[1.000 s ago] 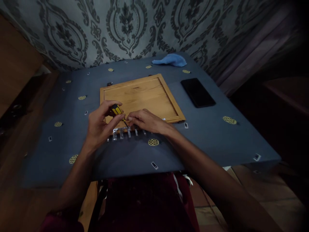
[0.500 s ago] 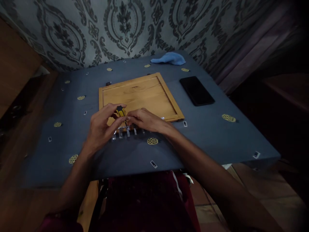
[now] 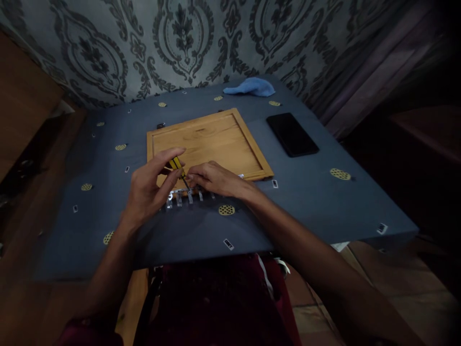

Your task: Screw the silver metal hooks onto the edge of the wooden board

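My left hand is closed on a small yellow and black screwdriver, thumb and fingers on its handle. The screwdriver leans, its tip down at a metal hook rail along the near edge of a framed wooden board. Several hooks of the rail stick out past that edge toward me. My right hand rests over the board's near edge, fingers pinched together close to the screwdriver's shaft. Whether those fingertips hold the shaft or something small is hidden.
A black phone lies right of the board. A blue cloth sits at the back of the table, near the patterned curtain. The board lies on a dark blue tablecloth with yellow prints. Small dark fittings show at the board's far edge.
The screwdriver now leans more to the left, with more of its handle and shaft showing. My left hand has shifted slightly left. My right hand stays almost in place.
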A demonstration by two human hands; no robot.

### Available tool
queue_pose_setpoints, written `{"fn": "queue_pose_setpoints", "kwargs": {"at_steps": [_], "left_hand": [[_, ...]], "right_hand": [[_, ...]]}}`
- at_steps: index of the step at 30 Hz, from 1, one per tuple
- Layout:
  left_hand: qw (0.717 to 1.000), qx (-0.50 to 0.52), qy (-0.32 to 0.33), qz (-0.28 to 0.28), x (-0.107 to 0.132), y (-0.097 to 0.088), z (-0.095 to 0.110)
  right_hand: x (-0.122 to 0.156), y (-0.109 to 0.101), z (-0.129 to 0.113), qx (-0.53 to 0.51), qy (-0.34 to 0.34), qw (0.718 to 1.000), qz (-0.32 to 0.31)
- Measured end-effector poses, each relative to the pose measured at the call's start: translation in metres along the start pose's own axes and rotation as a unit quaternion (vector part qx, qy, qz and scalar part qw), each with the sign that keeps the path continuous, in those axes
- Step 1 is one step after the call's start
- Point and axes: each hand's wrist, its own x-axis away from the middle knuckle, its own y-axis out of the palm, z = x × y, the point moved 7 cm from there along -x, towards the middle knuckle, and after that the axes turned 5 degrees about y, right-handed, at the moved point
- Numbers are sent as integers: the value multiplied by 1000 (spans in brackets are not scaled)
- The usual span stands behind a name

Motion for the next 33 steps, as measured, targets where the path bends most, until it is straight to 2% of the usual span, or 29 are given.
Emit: {"fn": "queue_pose_setpoints", "kwargs": {"at_steps": [7, 18, 26, 33], "left_hand": [[996, -62, 16, 67, -2, -8, 4], [997, -72, 19, 37, -5, -7, 10], [996, -67, 4, 60, 0, -19, 12], [997, -56, 7, 59, 2, -14, 9]], "right_hand": [[-1, -1, -1, 25, -18, 999, 7], [1, -1, -4, 13, -21, 1000, 4], [0, 0, 0, 20, -15, 1000, -4], [-1, 0, -1, 23, -16, 1000, -1]]}}
